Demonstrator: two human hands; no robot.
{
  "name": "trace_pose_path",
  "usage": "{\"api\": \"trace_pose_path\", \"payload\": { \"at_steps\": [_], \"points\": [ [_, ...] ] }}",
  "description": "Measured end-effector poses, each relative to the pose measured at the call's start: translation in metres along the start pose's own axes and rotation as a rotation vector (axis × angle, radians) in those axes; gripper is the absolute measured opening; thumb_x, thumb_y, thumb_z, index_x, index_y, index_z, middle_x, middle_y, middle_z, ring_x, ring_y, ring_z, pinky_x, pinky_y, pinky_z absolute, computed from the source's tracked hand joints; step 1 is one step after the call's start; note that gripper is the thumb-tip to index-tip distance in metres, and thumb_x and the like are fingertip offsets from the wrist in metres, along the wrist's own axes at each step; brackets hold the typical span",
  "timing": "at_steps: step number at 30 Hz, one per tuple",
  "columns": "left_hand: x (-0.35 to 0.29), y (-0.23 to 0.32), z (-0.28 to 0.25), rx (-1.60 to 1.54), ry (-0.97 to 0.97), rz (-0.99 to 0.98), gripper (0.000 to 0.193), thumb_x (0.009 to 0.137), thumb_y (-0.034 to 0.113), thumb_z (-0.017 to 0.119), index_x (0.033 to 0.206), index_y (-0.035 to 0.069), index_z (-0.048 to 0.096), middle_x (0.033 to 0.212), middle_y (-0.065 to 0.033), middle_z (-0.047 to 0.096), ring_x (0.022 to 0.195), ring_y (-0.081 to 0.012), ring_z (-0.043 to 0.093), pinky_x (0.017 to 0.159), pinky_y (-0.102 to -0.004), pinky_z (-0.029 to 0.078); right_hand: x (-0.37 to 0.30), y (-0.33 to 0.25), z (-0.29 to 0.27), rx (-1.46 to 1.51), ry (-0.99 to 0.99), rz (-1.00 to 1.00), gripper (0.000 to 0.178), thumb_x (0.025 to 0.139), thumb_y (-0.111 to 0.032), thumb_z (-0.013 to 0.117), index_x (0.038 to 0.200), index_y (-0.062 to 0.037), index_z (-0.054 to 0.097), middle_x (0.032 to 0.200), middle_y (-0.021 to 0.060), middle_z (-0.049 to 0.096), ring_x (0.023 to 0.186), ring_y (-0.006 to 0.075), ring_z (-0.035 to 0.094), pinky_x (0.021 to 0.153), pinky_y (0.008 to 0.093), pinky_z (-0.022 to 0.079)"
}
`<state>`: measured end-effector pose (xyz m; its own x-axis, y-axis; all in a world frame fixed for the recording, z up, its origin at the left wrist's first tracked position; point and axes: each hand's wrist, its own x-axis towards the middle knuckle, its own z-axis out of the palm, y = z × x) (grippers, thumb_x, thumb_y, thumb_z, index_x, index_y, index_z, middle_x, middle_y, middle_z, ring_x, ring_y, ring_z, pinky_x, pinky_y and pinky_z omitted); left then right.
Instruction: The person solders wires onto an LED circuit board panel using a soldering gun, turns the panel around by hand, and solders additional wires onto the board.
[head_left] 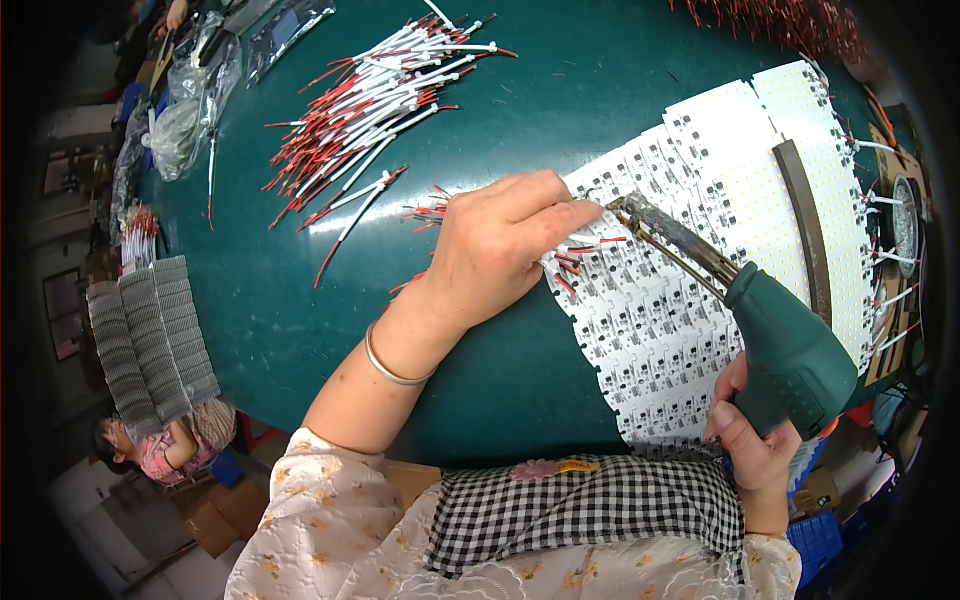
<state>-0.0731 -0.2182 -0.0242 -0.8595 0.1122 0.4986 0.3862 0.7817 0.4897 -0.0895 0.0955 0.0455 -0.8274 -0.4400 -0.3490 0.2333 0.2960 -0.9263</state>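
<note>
My right hand (752,440) is closed round the handle of a dark green soldering gun (790,345). The gun's metal tip reaches up and left, close beside the fingertips of my left hand (495,245). Those fingers are pinched together over the left edge of the white circuit boards (650,350), which carry rows of small black parts. Short red and black wires with white sleeves (570,262) stick out from under my left hand on both sides, so it holds some of them. The exact joint at the tip is too small to make out.
A pile of white-sleeved red wires (375,120) lies on the green table (300,370). A dark strip (805,230) rests across the boards. Stacked grey plates (150,340) stand at the left edge, with plastic bags (185,125) beyond. Another person (165,450) sits at the lower left.
</note>
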Motion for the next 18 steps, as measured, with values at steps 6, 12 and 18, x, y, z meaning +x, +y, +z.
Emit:
{"api": "trace_pose_path", "payload": {
  "at_steps": [6,12,18],
  "points": [
    [0.001,0.001,0.000,0.012,0.004,0.005,0.031,0.065,0.000,0.072,0.096,0.006,0.071,0.079,-0.0063,0.066,0.068,-0.0185,0.065,0.055,-0.0281,0.050,0.005,-0.009,0.005,0.055,-0.020,0.048,0.051,0.079,-0.008,0.068,0.123,0.0047,0.047,0.084,0.0107,0.053,0.061,0.0136,0.054,0.050,0.0253,0.048],
    [0.000,0.000,0.002,0.023,0.019,0.032,0.032,0.065,0.000,0.072,0.096,0.006,0.071,0.079,-0.0059,0.066,0.067,-0.0187,0.065,0.054,-0.0280,0.050,0.012,-0.034,0.007,0.168,0.198,-0.011,0.073,0.074,-0.025,0.075,0.124,0.0144,0.039,0.072,0.0089,0.053,0.044,0.0114,0.049,0.040,0.0215,0.042],
    [0.002,0.005,-0.002,0.046,-0.003,0.028,0.031,0.066,0.002,0.074,0.097,0.006,0.071,0.079,-0.0059,0.064,0.066,-0.0191,0.064,0.054,-0.0284,0.050,0.003,-0.058,-0.042,-0.004,0.113,-0.111,0.082,0.079,-0.031,0.077,0.132,0.0109,0.032,0.077,0.0101,0.056,0.048,0.0102,0.052,0.042,0.0215,0.044]
  ]
}}
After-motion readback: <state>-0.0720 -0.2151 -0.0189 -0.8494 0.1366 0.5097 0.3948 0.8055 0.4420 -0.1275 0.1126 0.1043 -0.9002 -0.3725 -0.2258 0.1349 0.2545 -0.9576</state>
